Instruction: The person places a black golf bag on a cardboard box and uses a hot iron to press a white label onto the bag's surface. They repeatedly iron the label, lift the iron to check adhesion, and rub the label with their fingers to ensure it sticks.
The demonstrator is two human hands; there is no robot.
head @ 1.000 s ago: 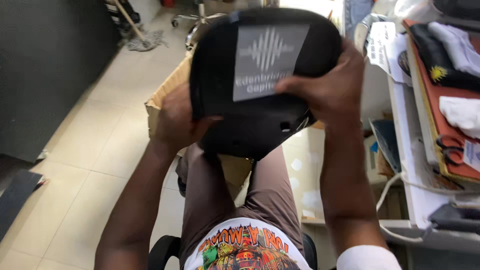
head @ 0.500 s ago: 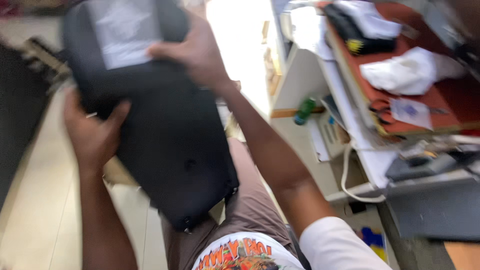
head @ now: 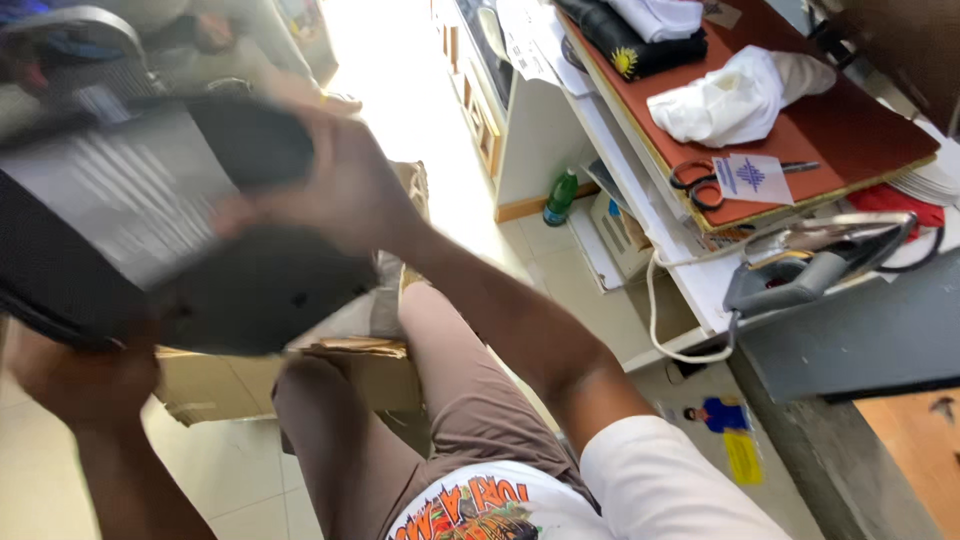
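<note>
Head view, large black fabric bag with a grey printed panel (head: 150, 230) blurred at frame left, my right hand (head: 340, 190) fingers curled over its top, my left hand (head: 80, 375) clutching its underside, brown cardboard box (head: 330, 375) beneath, black-handled scissors (head: 705, 180) upper right.

Pale floor tiles (head: 440, 130) gleam under strong daylight. On the right stands a white shelf unit (head: 530, 130) with a red-brown worktop (head: 800, 140) above it. A green bottle (head: 561, 197) stands on the floor beside the shelves.
</note>
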